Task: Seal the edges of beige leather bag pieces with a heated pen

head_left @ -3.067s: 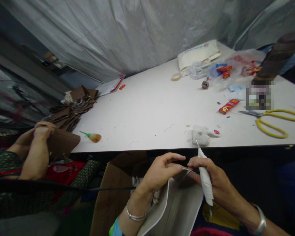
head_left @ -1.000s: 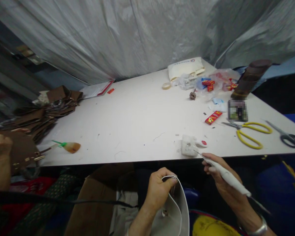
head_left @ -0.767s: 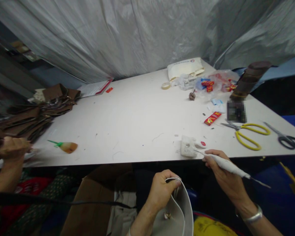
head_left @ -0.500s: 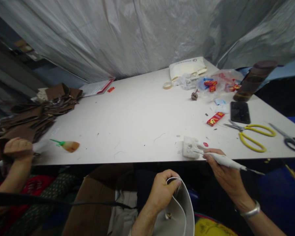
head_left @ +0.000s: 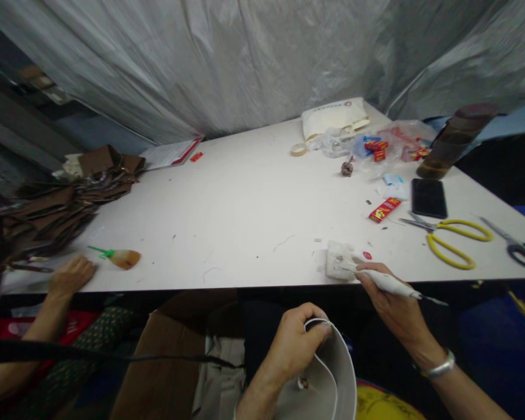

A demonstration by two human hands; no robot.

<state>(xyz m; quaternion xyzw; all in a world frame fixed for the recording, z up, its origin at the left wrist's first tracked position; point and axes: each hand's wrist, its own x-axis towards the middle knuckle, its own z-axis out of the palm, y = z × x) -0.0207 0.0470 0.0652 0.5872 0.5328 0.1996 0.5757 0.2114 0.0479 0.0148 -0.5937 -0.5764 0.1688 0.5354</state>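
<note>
My left hand is closed on the upper rim of a pale grey sheet-like bag piece, thumb inside and fingers outside. The piece curves open below the table edge, and a small gold-coloured fitting shows on its inner side. In my right hand is a white-handled pen-like tool, pinched near its front. Its thin tip meets or hovers just over a stained white pad at the table's front edge; contact cannot be told. A thin dark end sticks out behind the handle.
Yellow-handled scissors, black-handled scissors, a phone and a dark bottle lie or stand right. Brown pieces are piled left, near a co-worker's hand and a green-tipped bottle. A cardboard box stands below.
My right hand and the tool have shifted slightly left, tip over the pad. My left hand and the grey piece moved slightly right. The co-worker's hand moved right, away from the brown pieces.
</note>
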